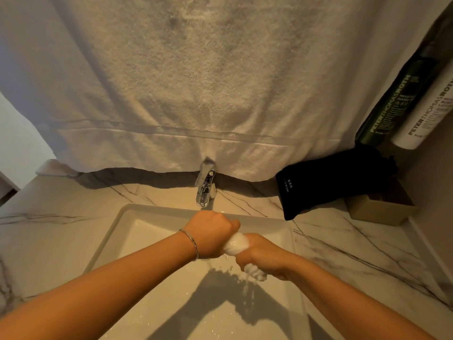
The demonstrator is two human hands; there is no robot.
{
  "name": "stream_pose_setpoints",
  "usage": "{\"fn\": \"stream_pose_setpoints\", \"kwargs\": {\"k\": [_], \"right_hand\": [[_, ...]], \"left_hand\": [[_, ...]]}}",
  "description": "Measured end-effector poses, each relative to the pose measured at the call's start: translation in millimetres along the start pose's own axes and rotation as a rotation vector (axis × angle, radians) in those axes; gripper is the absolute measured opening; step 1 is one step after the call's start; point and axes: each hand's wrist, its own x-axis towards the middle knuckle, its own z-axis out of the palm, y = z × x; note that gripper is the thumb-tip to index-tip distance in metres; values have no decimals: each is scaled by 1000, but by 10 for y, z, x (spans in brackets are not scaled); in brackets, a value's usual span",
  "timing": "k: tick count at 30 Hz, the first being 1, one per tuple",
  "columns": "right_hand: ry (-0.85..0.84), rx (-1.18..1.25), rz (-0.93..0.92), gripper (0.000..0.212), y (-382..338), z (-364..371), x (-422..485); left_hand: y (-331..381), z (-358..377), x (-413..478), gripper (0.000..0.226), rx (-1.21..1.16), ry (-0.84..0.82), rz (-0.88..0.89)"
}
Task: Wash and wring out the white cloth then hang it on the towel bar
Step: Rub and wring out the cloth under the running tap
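Note:
The white cloth is twisted into a tight roll between both my hands, over the rectangular white sink. My left hand is clenched around its upper end, a thin bracelet on the wrist. My right hand grips its lower end, and a white tail of the cloth sticks out below that fist. Water drips from the cloth into the basin. The towel bar is not in view.
A chrome faucet stands behind the sink. A large white towel hangs over the wall above it. On the marble counter at right lie a black pouch and a box; two bottles stand above.

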Motion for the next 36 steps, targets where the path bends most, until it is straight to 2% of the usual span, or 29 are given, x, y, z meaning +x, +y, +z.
{"fn": "stream_pose_setpoints", "kwargs": {"k": [3,5,7,8,10,13,14,16,18,19,23,26,29,32,35,36], "right_hand": [[-57,387,59,15,98,104,36],[-152,606,65,12,135,186,54],[-192,678,65,12,145,223,53],[-158,635,70,11,140,208,43],[-37,401,55,13,109,130,37],[201,-229,-125,15,-17,-12,22],[314,-459,-178,21,-40,-69,13],[544,-842,-315,31,-53,-192,-14],[651,-1089,-554,31,-60,-299,-52],[674,-1169,-668,32,-70,-339,-71],[821,-1152,-966,49,-114,-366,-146],[886,-1139,-1163,45,-172,-390,-169],[800,-1228,-1273,27,-242,-410,-203],[700,-1371,-1331,22,-350,-388,-245],[610,-1413,-1342,18,-457,-404,-266],[578,-1403,-1295,19,-472,-416,-265]], "left_hand": [[-22,8,28,31,37,61,62],[-32,13,51,28,57,101,100],[-27,15,64,27,58,107,119],[-22,17,67,27,58,109,117],[-21,11,70,26,53,131,76],[-13,-51,47,31,-39,83,-32],[-21,-72,36,39,-147,12,-63],[-62,-143,17,54,-462,-246,-94],[-140,-196,22,54,-704,-452,-64],[-184,-210,24,53,-799,-478,-62],[-202,-188,-11,50,-1231,-539,-85],[-126,-87,-33,55,-1577,-705,-40],[-73,-135,-12,51,-1545,-736,71],[-58,-253,13,42,-1489,-779,183],[-22,-328,-11,21,-1551,-790,134],[-11,-340,-15,18,-1524,-764,88]]}}
